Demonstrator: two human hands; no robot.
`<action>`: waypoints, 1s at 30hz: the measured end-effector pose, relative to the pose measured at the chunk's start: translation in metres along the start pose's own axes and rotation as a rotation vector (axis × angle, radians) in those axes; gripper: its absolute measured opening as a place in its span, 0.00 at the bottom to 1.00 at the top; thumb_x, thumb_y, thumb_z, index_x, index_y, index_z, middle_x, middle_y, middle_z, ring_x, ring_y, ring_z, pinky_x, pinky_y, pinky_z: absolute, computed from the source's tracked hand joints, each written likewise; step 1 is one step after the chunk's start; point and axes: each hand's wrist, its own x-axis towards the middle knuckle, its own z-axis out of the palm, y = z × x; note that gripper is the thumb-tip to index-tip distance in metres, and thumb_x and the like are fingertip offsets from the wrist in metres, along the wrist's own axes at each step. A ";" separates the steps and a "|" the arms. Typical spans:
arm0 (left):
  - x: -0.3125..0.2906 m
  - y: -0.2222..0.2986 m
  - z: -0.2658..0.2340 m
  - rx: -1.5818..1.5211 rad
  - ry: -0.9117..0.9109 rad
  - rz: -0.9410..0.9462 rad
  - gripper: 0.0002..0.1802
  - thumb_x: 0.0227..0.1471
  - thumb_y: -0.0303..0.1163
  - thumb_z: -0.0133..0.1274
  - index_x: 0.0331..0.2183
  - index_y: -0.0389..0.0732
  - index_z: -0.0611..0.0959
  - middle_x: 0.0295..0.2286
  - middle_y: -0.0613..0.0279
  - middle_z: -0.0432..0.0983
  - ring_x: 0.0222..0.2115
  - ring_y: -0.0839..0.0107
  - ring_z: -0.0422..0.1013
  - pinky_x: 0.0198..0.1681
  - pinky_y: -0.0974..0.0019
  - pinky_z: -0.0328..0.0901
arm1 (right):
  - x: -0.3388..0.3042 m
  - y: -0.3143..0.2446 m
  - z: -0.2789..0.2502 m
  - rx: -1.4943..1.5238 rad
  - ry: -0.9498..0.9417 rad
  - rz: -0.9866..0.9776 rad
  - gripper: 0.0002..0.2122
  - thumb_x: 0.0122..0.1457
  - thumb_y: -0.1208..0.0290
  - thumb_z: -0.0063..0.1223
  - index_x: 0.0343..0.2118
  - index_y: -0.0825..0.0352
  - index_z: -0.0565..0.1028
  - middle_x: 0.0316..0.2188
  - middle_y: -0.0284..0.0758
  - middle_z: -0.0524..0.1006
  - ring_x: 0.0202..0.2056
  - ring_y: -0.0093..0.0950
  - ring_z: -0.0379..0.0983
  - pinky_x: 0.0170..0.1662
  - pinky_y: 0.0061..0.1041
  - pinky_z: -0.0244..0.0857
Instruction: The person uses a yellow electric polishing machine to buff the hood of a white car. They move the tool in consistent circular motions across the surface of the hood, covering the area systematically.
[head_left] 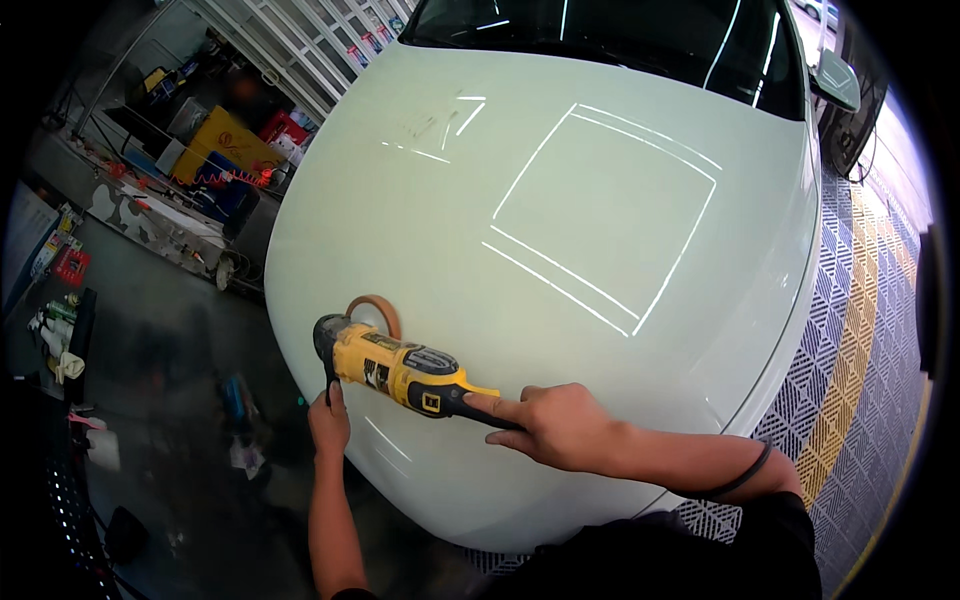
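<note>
A yellow and black car polisher lies across the front left part of a pale, glossy car hood. Its round orange-rimmed pad appears to rest on the paint, partly hidden by the machine's head. My right hand is closed around the black rear handle, with the index finger stretched along it. At the head end, my left hand grips the dark front handle. Smudges mark the hood's far left area, and bright light reflections cross the paint.
Beyond the hood is the dark windshield, with a side mirror at the far right. A cluttered workbench with a yellow box stands on the left. Patterned floor tiles run along the right; bottles stand at the far left.
</note>
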 end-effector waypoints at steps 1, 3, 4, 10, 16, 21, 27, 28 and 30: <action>0.021 0.016 0.010 0.003 0.025 0.055 0.37 0.79 0.55 0.48 0.30 0.29 0.83 0.22 0.43 0.77 0.24 0.44 0.74 0.34 0.46 0.68 | 0.006 0.003 -0.016 -0.019 -0.007 0.014 0.27 0.75 0.51 0.60 0.75 0.43 0.73 0.27 0.41 0.79 0.27 0.45 0.79 0.34 0.45 0.73; 0.067 0.049 0.026 0.016 0.027 0.127 0.39 0.79 0.56 0.47 0.29 0.29 0.82 0.21 0.45 0.76 0.23 0.47 0.73 0.34 0.47 0.68 | 0.018 0.016 -0.039 -0.026 0.050 0.048 0.27 0.75 0.51 0.61 0.75 0.44 0.73 0.26 0.41 0.79 0.27 0.45 0.79 0.34 0.46 0.73; 0.090 0.067 0.029 0.028 0.018 0.143 0.39 0.79 0.57 0.47 0.29 0.29 0.82 0.21 0.43 0.76 0.24 0.45 0.74 0.34 0.46 0.68 | 0.024 0.022 -0.052 -0.028 0.083 0.063 0.28 0.75 0.51 0.61 0.75 0.44 0.73 0.26 0.42 0.79 0.27 0.45 0.79 0.34 0.46 0.73; 0.227 0.185 0.056 0.122 -0.039 0.165 0.45 0.76 0.67 0.45 0.33 0.28 0.87 0.31 0.32 0.83 0.35 0.32 0.79 0.42 0.41 0.72 | 0.086 0.077 -0.135 -0.053 0.241 0.192 0.24 0.75 0.52 0.60 0.72 0.45 0.77 0.26 0.44 0.82 0.31 0.47 0.82 0.40 0.46 0.76; 0.361 0.309 0.099 0.203 -0.071 0.146 0.51 0.71 0.75 0.44 0.41 0.29 0.92 0.41 0.31 0.88 0.47 0.33 0.83 0.53 0.41 0.76 | 0.150 0.154 -0.230 -0.111 0.307 0.318 0.25 0.78 0.51 0.56 0.76 0.40 0.74 0.45 0.47 0.87 0.47 0.43 0.85 0.56 0.42 0.76; 0.424 0.404 0.143 0.291 -0.027 0.264 0.55 0.71 0.79 0.40 0.34 0.31 0.90 0.25 0.45 0.85 0.26 0.52 0.84 0.38 0.50 0.77 | 0.159 0.189 -0.300 0.056 0.338 0.544 0.27 0.80 0.50 0.55 0.78 0.44 0.70 0.30 0.34 0.76 0.26 0.22 0.75 0.32 0.26 0.78; 0.404 0.511 0.172 0.225 -0.179 0.310 0.54 0.71 0.79 0.39 0.38 0.32 0.91 0.30 0.50 0.85 0.32 0.54 0.82 0.41 0.51 0.77 | 0.104 0.223 -0.334 -0.020 0.481 0.540 0.27 0.81 0.50 0.53 0.79 0.49 0.70 0.24 0.31 0.74 0.20 0.19 0.73 0.27 0.23 0.76; 0.398 0.516 0.164 0.243 -0.215 0.281 0.53 0.71 0.79 0.40 0.40 0.33 0.92 0.35 0.50 0.87 0.38 0.53 0.84 0.45 0.51 0.77 | 0.100 0.216 -0.335 -0.004 0.473 0.531 0.28 0.81 0.50 0.53 0.78 0.51 0.70 0.24 0.31 0.74 0.19 0.18 0.73 0.26 0.22 0.75; 0.392 0.503 0.149 0.251 -0.233 0.260 0.52 0.71 0.79 0.40 0.39 0.34 0.90 0.34 0.51 0.86 0.36 0.54 0.82 0.43 0.52 0.77 | 0.099 0.208 -0.325 0.023 0.473 0.513 0.27 0.81 0.51 0.53 0.78 0.52 0.70 0.24 0.30 0.74 0.19 0.18 0.72 0.26 0.21 0.74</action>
